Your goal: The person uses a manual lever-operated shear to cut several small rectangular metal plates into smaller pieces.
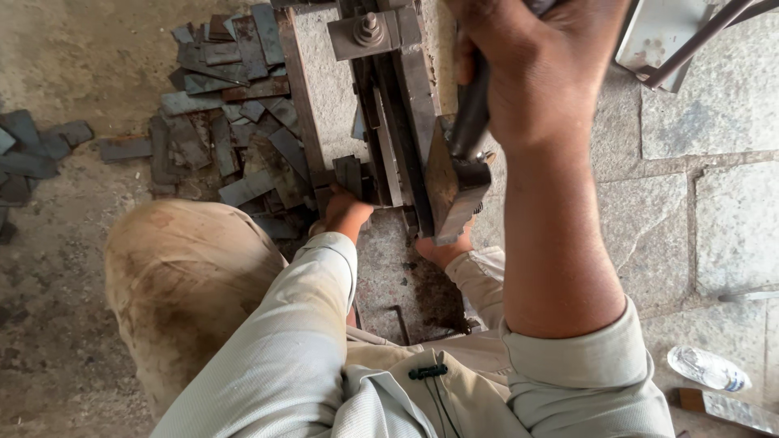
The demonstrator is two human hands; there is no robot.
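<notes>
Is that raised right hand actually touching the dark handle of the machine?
Touching. The head view shows the right hand wrapped around the dark lever handle, fingers closed on it.

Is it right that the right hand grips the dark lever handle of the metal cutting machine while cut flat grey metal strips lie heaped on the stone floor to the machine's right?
Not quite. In the head view, the right hand does grip the dark lever handle, but the flat grey metal strips lie heaped to the machine's left, not right.

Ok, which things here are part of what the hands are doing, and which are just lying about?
In use:
right hand gripping the dark lever handle
left hand on a flat metal piece
metal shearing machine

Lying about:
heap of cut metal strips
plastic bottle
darker pieces at far left
</notes>
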